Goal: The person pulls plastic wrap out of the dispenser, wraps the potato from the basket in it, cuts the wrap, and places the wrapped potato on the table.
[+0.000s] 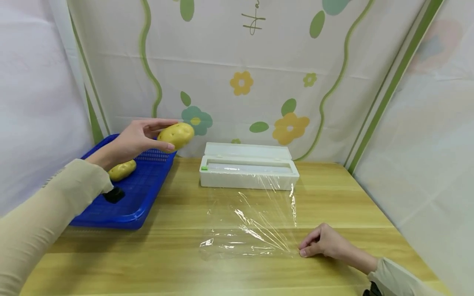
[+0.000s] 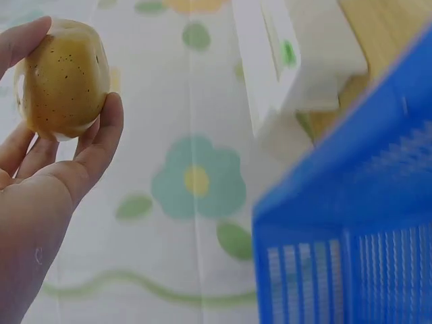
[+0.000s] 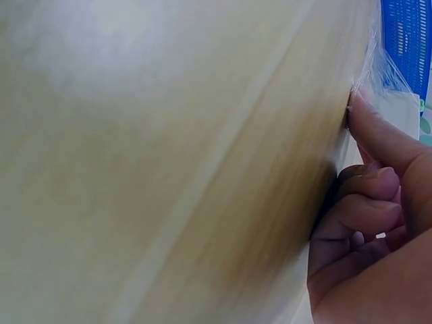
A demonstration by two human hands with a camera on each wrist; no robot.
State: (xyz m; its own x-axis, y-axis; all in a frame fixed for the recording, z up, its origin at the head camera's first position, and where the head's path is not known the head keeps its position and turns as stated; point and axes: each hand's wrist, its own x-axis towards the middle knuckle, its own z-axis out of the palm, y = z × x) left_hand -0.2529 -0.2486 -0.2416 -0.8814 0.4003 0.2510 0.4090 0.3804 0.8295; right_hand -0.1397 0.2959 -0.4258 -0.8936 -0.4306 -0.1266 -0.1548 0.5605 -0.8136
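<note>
My left hand [image 1: 138, 137] grips a yellow potato [image 1: 177, 135] between thumb and fingers, held up above the far rim of the blue basket [image 1: 138, 216]. In the left wrist view the same potato [image 2: 64, 77] shows dark specks on its skin. Low on the right, my right hand [image 1: 327, 243] pinches the near right corner of a sheet of clear plastic wrap [image 1: 252, 226]. That sheet stretches over the table from a white wrap dispenser box [image 1: 248, 181] with its lid raised. In the right wrist view the thumb and curled fingers [image 3: 364, 209] are close over the tabletop.
A second potato [image 1: 122, 170] lies in the blue basket at the left, partly behind my left forearm. A green slider [image 1: 204, 168] sits at the dispenser's left end. Flowered cloth [image 1: 222, 49] walls enclose the wooden table [image 1: 166, 263] at the back and sides.
</note>
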